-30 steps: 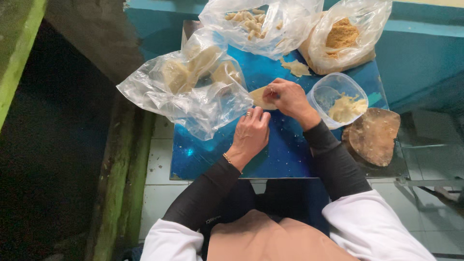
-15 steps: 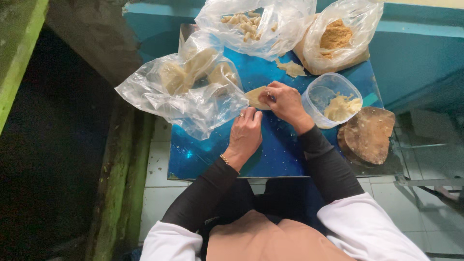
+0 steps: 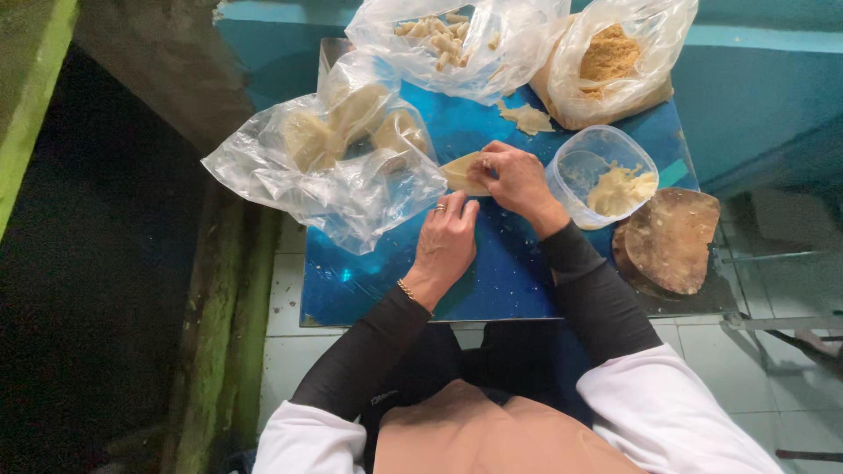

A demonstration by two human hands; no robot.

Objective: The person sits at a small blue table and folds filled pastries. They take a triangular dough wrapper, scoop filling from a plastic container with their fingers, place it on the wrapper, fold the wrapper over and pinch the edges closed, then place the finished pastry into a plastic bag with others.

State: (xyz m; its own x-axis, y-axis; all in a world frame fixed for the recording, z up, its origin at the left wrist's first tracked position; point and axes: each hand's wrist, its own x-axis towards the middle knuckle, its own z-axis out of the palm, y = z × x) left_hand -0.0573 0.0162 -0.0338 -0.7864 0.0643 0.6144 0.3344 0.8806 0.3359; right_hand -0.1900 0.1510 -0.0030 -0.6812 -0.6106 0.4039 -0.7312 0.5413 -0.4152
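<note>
Dough sheet: a thin pale sheet of dough (image 3: 461, 173) lies on the blue table top (image 3: 500, 272), just beside the big clear bag on its left, partly under the right hand.
Right hand: the right hand (image 3: 518, 180) rests on the far edge of the sheet, fingers curled down and pinching or folding it; exactly how tightly they close cannot be told from above.
Left hand: the left hand (image 3: 448, 237) lies flat and open on the table, fingers stretched toward the near edge of the sheet, touching or just short of it, holding nothing. It wears a ring and a thin bracelet.
Change: compared with a second ago, both hands sit in almost the same spot; the right hand has curled a little further over the sheet, and the left has stayed flat. The work on this one sheet looks ongoing, not finished.
Round tub: a clear plastic tub (image 3: 601, 175) with pale filling stands just right of the right hand.
Bags: a clear bag of dough rounds (image 3: 325, 162) lies to the left; a bag of small rolled pieces (image 3: 448, 39) and a bag of brown crumbs (image 3: 615, 61) sit farther away.
Wooden board: a round brown board (image 3: 672, 241) rests at the table's right edge.
</note>
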